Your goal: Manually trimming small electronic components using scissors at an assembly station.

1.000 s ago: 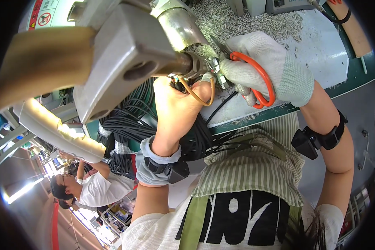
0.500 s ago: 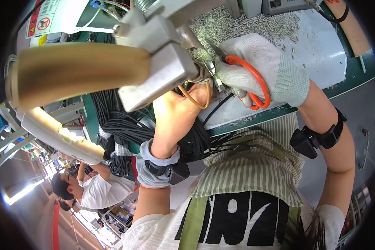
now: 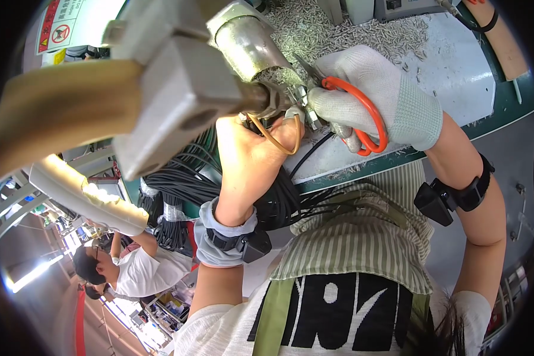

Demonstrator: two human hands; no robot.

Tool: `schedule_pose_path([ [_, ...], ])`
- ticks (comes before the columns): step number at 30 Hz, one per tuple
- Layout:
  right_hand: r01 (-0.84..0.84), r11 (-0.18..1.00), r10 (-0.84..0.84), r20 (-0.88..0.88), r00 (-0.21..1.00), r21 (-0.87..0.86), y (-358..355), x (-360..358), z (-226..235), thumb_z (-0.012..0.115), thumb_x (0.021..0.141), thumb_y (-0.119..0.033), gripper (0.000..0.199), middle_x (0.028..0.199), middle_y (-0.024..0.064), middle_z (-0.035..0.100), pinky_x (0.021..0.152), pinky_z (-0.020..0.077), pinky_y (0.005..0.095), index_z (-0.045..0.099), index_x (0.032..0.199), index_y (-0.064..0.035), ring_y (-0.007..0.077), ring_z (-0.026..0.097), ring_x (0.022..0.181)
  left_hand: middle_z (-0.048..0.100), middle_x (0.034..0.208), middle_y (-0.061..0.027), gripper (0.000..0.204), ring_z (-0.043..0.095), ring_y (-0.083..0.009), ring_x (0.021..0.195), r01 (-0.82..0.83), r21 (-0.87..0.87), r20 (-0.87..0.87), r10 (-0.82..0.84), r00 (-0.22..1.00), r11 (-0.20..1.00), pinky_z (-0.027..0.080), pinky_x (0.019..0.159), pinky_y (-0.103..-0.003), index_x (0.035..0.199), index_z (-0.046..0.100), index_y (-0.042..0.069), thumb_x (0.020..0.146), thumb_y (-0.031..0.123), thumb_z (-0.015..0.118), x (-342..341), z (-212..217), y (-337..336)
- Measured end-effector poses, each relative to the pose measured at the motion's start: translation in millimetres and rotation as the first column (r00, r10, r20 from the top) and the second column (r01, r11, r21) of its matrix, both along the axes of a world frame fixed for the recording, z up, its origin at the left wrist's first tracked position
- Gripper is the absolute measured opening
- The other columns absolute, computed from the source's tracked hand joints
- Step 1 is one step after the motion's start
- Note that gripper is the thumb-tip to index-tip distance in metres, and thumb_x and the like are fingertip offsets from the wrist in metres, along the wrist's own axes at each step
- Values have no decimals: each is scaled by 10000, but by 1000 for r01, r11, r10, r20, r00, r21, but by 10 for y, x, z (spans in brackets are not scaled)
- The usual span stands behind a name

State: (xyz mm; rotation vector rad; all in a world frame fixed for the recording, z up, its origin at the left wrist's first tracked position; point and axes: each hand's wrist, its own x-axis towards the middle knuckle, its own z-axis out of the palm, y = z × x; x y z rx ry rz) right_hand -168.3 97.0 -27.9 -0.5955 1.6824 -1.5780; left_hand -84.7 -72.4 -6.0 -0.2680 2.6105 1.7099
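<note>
My bare left hand (image 3: pixel 252 157) is closed beneath a metal press-like machine (image 3: pixel 187 98). Parts of the machine cover some of its fingers, so I cannot make out what they hold. A tan loop of thin cable (image 3: pixel 274 142) crosses over that hand. My right hand (image 3: pixel 365 98), in a white knit glove, holds scissors with orange loop handles (image 3: pixel 374 113); their dark blades point up and away. Its thumb and fingertips are close to a small shiny metal fixture (image 3: pixel 308 108) beside the left fingertips. A black cable (image 3: pixel 308 155) runs down between both hands.
Many small metal offcuts (image 3: pixel 362 38) cover the white work board (image 3: pixel 457 71). A blurred brown handle (image 3: pixel 65 113) sticks out left from the machine. Bundled black cables (image 3: pixel 178 184) lie left of my forearm. Another person (image 3: pixel 148 270) works at the lower left.
The machine's metal block and brown handle have swung left and closer to me, uncovering a shiny metal cylinder. My hands have barely moved, and the scissors remain in the right.
</note>
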Motion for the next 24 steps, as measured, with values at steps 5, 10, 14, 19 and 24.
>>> schedule_pose_path([
  [5, 54, 998, -53, -56, 997, 26, -4, 44, 7, 582, 837, -201, 255, 507, 57, 516, 371, 428, 252, 535, 727, 24, 125, 540, 399, 536, 618, -20, 139, 510, -98, 540, 58, 431, 124, -123, 985, 900, 397, 489, -216, 765, 573, -4, 862, 91, 541, -52, -159, -274],
  [10, 166, 986, -161, -103, 981, 35, 148, 269, 149, 579, 833, -177, 209, 513, 60, 515, 416, 431, 251, 554, 769, 20, 123, 538, 423, 533, 643, -36, 152, 437, -78, 473, -262, 497, 91, 251, 964, 827, 318, 406, -229, 936, 568, -10, 932, 100, 464, 162, -234, -200],
  [14, 310, 925, -82, -682, 727, 219, 525, 477, 71, 586, 815, -153, 177, 530, 61, 511, 460, 426, 255, 569, 822, 23, 125, 541, 461, 545, 680, -51, 165, 444, -87, 461, -203, 664, 178, 111, 978, 720, 332, 405, -224, 1053, 537, -9, 950, 93, 459, 478, -62, -365],
  [19, 203, 975, -162, -339, 927, 91, 306, 719, 564, 594, 803, -142, 173, 560, 63, 519, 472, 421, 275, 583, 862, 20, 110, 537, 482, 571, 738, -45, 148, 494, -82, 556, 26, 577, 251, -207, 946, 816, 389, 514, -187, 1016, 535, -3, 875, 43, 537, 706, 130, -114],
  [24, 155, 987, -89, -682, 726, 37, 426, 799, 433, 589, 811, -141, 173, 585, 59, 553, 464, 431, 264, 593, 880, 17, 98, 539, 477, 591, 804, -58, 218, 507, -61, 676, 206, 408, 139, -283, 949, 889, 409, 613, -187, 973, 534, -9, 762, -28, 583, 681, 224, 151],
])
